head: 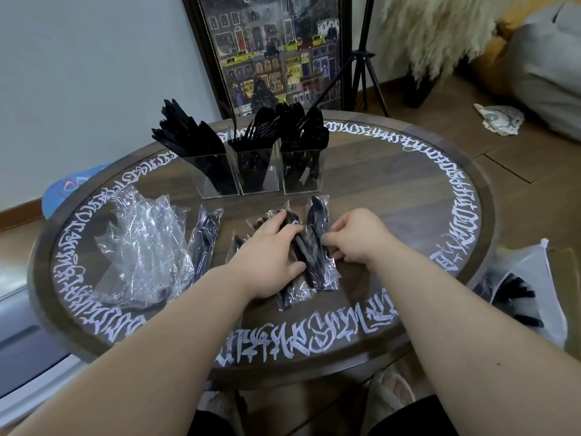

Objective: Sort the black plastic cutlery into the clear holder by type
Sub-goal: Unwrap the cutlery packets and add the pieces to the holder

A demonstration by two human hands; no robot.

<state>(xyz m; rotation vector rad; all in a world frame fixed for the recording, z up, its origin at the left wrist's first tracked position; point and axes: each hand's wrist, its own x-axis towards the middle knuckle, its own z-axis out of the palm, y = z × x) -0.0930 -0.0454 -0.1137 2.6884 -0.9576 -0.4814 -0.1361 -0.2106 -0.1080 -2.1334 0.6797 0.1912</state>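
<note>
Your two bare hands meet over a cluster of clear plastic sleeves of black cutlery at the middle of the round dark wooden table [408,196], its rim ringed with white calligraphy. Your left hand [267,256] lies palm down on one wrapped packet of black plastic cutlery [301,247], fingers spread over it and thumb tucked against its near side. Your right hand [355,237] sits just beside it, fingers curled and pinching the edge of the neighbouring wrapped packet [319,215]; the two hands are nearly touching. A further sealed packet [206,234] lies to the left, beside a heap of crumpled empty clear wrappers [141,243].

Beyond your hands stands the clear three-compartment holder [261,171], upright near the table's far side. Its left compartment bristles with black plastic knives [185,133], the middle one with black plastic forks [254,130], and the right one with black plastic spoons [305,127], handles down.

At the table's right edge a white plastic bag [528,278] holds more black cutlery. A framed city-street picture [270,51] leans against the wall behind, next to a black tripod [364,58].
</note>
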